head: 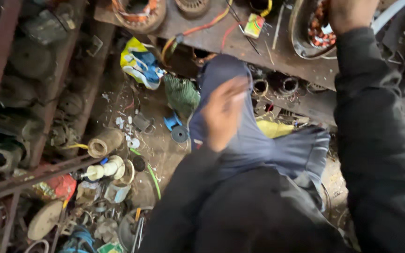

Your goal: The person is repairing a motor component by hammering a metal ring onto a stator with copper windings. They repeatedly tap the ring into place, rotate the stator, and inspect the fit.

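My left hand rests flat on my raised knee, on the blue trouser leg, fingers together and holding nothing; it looks blurred. My right hand is at the top edge over a motor stator with copper windings on the workbench; its fingers are cut off by the frame, so their grip is hidden. Black sleeves cover both arms.
The brown workbench carries another wound stator, red and yellow wires and a small coloured box. Below lie a yellow-blue cloth, green rag, blue spool, cardboard tube and scattered scrap. A rusty rack holds old motors at left.
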